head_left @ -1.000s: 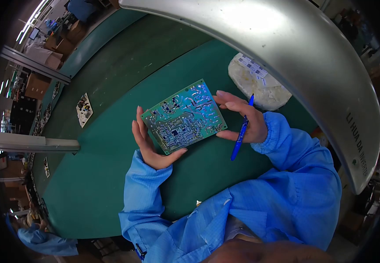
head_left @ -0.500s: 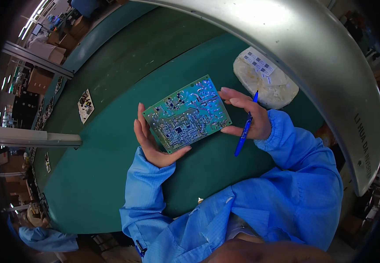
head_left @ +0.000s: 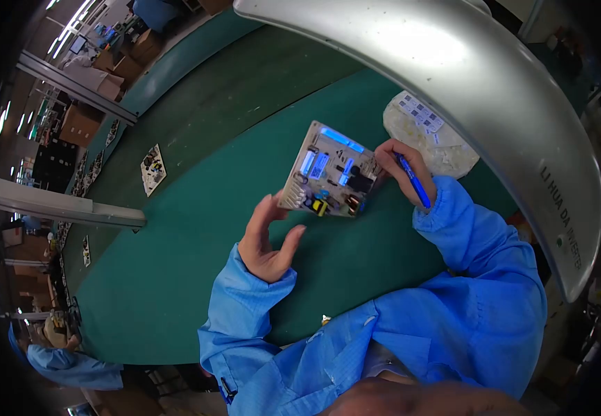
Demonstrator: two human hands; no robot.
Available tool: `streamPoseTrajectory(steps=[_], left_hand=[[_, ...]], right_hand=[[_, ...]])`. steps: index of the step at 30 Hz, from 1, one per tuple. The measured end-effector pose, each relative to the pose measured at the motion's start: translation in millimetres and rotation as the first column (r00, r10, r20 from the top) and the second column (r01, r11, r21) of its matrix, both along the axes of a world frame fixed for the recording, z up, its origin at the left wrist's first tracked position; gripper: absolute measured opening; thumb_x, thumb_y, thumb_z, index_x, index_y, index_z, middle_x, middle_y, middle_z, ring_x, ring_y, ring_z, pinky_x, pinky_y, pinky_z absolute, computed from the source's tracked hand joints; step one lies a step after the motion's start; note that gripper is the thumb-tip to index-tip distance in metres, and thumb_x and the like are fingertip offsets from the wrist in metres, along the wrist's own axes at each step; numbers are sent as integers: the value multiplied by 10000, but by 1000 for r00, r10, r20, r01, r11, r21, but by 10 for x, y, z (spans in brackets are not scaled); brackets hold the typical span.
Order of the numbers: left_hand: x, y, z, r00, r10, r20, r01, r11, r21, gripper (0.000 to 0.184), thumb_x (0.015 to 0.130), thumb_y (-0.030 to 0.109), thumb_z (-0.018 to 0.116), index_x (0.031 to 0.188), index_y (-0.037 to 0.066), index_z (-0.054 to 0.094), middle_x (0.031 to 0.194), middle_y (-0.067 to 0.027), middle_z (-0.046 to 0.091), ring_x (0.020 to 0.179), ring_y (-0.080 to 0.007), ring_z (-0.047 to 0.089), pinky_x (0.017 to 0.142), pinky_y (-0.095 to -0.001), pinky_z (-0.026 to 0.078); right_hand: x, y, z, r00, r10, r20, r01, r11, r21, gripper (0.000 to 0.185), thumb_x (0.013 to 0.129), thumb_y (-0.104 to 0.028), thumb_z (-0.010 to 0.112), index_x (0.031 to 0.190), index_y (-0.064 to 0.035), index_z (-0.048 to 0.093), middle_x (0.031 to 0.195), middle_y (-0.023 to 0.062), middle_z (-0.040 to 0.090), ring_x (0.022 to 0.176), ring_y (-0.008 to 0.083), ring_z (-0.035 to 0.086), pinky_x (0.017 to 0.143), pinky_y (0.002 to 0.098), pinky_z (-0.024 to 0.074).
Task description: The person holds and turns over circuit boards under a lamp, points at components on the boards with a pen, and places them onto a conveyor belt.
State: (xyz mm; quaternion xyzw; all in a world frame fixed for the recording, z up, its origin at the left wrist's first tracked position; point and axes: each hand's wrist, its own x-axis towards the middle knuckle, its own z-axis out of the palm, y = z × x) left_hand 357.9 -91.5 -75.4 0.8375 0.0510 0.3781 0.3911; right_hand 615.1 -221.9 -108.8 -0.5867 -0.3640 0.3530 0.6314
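A circuit board (head_left: 329, 182) is held tilted above the green work surface, its component side facing up. Its right edge is pinched in my right hand (head_left: 406, 168). A blue pen (head_left: 413, 182) also lies in that hand, across the palm side toward the wrist. My left hand (head_left: 267, 244) is open beside the board's lower left corner, thumb spread away from the fingers. The fingertips reach that corner; whether they touch it I cannot tell.
A silver lamp head (head_left: 411, 41) arches over the right side. Beneath it sits a whitish, wrapped pad (head_left: 431, 139) with printed labels on top. Another board (head_left: 152, 170) lies on the belt at left, near a metal post (head_left: 64, 205). A person in blue (head_left: 71, 366) is at lower left.
The board has flipped from its solder side to its component side and shifted right. My left hand has released its grip on the board's edge. The pen has swung round in my right hand.
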Motion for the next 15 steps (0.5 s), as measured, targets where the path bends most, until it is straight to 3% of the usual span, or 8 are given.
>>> streamPoseTrajectory(steps=[2,5,6,8,9,12,15], left_hand=[[56,-50,109,993,-118,6,118,992,-54,734,783,-98,643,1387,34,248,1125,-261,581,947,-283,639,816,-348,517],[167,-153,183,985,-166,53,172,977,-124,755,775,-90,657,1386,34,232,1092,-256,593,916,-276,648,790,-342,526],[245,-156,215,972,-216,92,230,954,-190,878,733,-28,728,1410,51,175,1191,-253,536,984,-278,623,836,-360,500],[403,-147,296,983,-179,45,184,962,-203,1046,657,73,813,1434,68,113,1343,-247,399,1105,-289,554,914,-393,440],[464,-119,254,972,-232,24,230,940,-252,1191,589,167,857,1454,78,42,1441,-237,244,1250,-319,420,1002,-426,345],[657,-173,247,960,-270,73,276,956,-95,1233,585,196,846,1462,85,-14,1460,-259,192,1338,-362,280,1071,-452,245],[684,-213,225,953,-290,89,294,955,-34,1223,587,193,845,1462,85,-2,1456,-268,194,1334,-365,288,1075,-454,238]], right_hand=[[-13,40,-125,967,-47,251,44,999,16,121,935,-134,546,909,-19,576,741,6,565,713,47,509,675,198,430],[73,83,-238,950,-29,312,24,1000,17,142,938,-152,545,913,-17,580,760,0,561,713,51,489,668,201,417],[97,101,-273,934,-8,358,1,1000,21,147,942,-155,539,919,-17,582,765,1,564,715,54,493,670,204,420],[95,137,-312,947,26,321,-29,1000,6,153,943,-161,537,921,-16,584,771,2,566,718,56,494,675,208,421],[98,146,-312,959,57,278,-56,998,-11,160,945,-166,535,924,-16,587,776,4,568,720,58,494,680,211,423],[74,100,-133,949,87,304,-91,996,0,172,948,-181,530,934,-24,597,736,-9,540,692,51,461,645,212,404],[77,115,-169,962,109,251,-124,991,43,173,947,-186,533,942,-28,603,694,-25,502,663,42,423,604,206,375]])
